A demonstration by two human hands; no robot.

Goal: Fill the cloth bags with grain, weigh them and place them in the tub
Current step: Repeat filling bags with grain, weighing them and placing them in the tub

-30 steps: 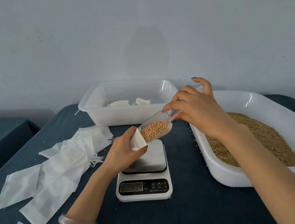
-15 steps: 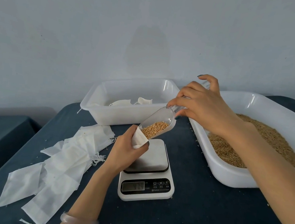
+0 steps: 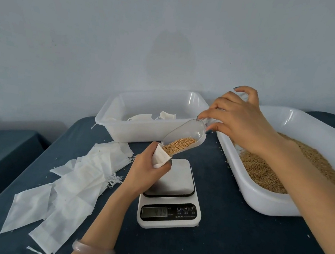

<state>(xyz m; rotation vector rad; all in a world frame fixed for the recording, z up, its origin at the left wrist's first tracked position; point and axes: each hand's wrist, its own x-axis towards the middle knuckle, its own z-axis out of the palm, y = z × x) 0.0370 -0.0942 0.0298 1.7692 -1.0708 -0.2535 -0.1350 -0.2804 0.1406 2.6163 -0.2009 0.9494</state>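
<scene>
Your left hand [image 3: 146,170] grips one white cloth bag [image 3: 159,157] near its mouth, just above the plate of the single scale [image 3: 171,201]. Your right hand [image 3: 238,123] pinches the handle of one clear scoop [image 3: 184,135], tilted down with its lip at the bag's mouth. Golden grain [image 3: 179,144] is bunched at the scoop's lower end. Two white tubs stand on the table [image 3: 231,250]. The far tub [image 3: 120,125] holds perhaps two or three pale bags, overlapping and hard to separate, and the right tub [image 3: 259,199] holds loose grain. A heap of flat empty bags [image 3: 75,183] lies left of the scale.
</scene>
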